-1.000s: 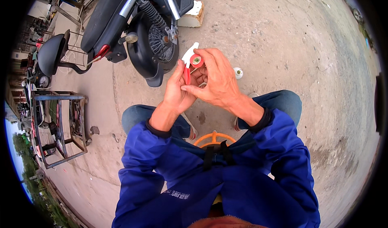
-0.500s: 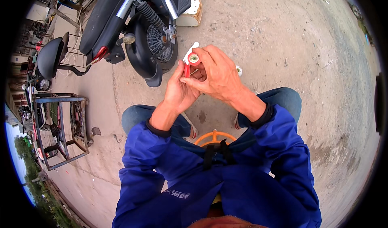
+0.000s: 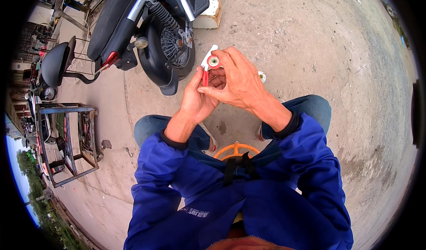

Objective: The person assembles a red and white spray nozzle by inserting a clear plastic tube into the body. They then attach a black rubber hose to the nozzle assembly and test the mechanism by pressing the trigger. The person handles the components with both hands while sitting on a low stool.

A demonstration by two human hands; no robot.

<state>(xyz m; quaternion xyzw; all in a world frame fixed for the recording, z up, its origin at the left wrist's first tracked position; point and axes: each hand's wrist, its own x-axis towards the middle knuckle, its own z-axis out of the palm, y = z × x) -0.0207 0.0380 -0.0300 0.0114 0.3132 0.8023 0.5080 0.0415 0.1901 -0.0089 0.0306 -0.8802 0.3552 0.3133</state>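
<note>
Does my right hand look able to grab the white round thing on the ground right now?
Probably not straight away: your right hand appears occupied with the red-rimmed round piece. Nothing visible blocks the way to the white round thing, though.

The person wears a bright blue jacket point(image 3: 275, 210) of smooth, lightly shiny cloth, its loose left sleeve point(image 3: 153, 170) and right sleeve point(image 3: 313, 159) creased in deep folds. A snug black cuff closes each sleeve, one on the left point(image 3: 174, 144) and one on the right point(image 3: 288, 128). Small white lettering point(image 3: 195, 212) marks the left chest, and a sliver of yellow shows at the neck opening. Two black straps point(image 3: 230, 171) lie at the waist, above faded blue jeans point(image 3: 313, 110) and partly hidden shoes point(image 3: 213, 144) with reddish touches.
</note>
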